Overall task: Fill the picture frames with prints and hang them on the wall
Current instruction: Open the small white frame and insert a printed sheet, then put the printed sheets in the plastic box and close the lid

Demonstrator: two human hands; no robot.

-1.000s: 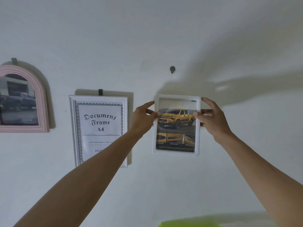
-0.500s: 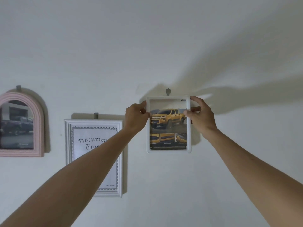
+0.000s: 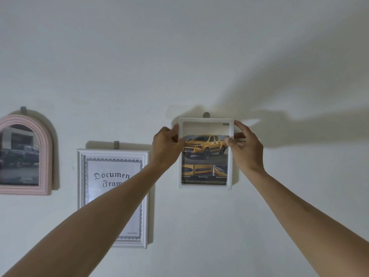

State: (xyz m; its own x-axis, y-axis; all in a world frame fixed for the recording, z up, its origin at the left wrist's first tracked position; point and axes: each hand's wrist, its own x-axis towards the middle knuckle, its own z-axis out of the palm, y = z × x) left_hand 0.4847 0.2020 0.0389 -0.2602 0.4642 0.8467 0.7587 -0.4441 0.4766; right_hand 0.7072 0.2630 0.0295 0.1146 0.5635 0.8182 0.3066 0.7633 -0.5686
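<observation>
- Left hand (image 3: pixel 166 145) is up at the left edge of the small white frame (image 3: pixel 231 156), fingers curled round the rim, thumb tip lying over the front by the print — it's gripping the frame.
- Right hand (image 3: pixel 244 145) mirrors it on the right edge: thumb across the front rim, forefinger arched up at the top right corner, the other fingers tucked behind. Gripping too.
- Both forearms reach up from the bottom corners of the view, bare, and the left one crosses in front of the big frame.
- The small white frame sits flat against the wall (image 3: pixel 179 56), upright, held between the two hands at about its upper third.
- Inside it, a print (image 3: pixel 205 156) of a yellow pickup truck, with a row of three small detail shots and a dark strip of text below.
- Right at the top edge of the frame, a small grey hook (image 3: pixel 206 114) pokes out above the rim; whether the frame is caught on it, cannot tell.
- To the left, a larger white document frame (image 3: pixel 111 196) hangs from its own grey hook, lettered "Document Frame", partly covered by the left forearm.
- Further left, at the edge of view, a pink arched frame (image 3: pixel 47 154) hangs on a third hook, with a dark picture of a pickup in it.
- Long shadows of the arms stretch across the wall to the upper right.
</observation>
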